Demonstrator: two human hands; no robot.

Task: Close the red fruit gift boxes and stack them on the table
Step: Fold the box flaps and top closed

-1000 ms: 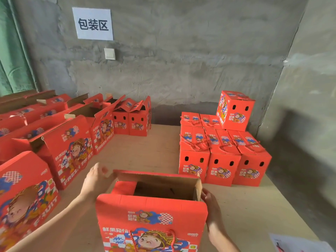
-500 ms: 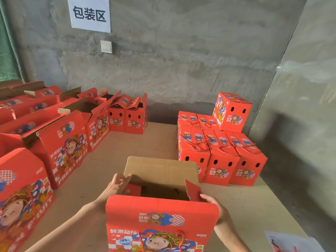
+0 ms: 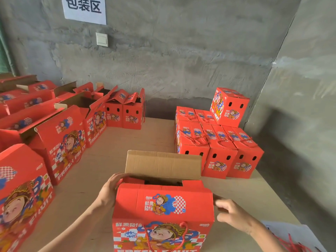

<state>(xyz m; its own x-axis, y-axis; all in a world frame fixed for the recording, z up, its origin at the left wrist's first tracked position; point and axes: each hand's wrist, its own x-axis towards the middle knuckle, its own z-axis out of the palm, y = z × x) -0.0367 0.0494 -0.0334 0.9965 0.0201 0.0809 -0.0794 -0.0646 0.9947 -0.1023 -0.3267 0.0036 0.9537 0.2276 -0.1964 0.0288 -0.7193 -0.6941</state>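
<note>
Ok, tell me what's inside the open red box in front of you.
Only a dark gap shows in the red cardboard gift box, below its raised brown flap; contents hidden.

This is a packing area in a bare, warehouse-like room. A paper sign (image 3: 84,10) taped to the rough, unpainted concrete wall (image 3: 181,57) reads 包装区, "packing area". A long plywood table (image 3: 156,135) carries many identical red fruit gift boxes. Open boxes (image 3: 60,139) stand in rows on the left with their flaps up. Closed boxes (image 3: 220,153) with red cord handles sit stacked in a block on the right. A half-closed box (image 3: 163,204) stands at the near edge.
</note>
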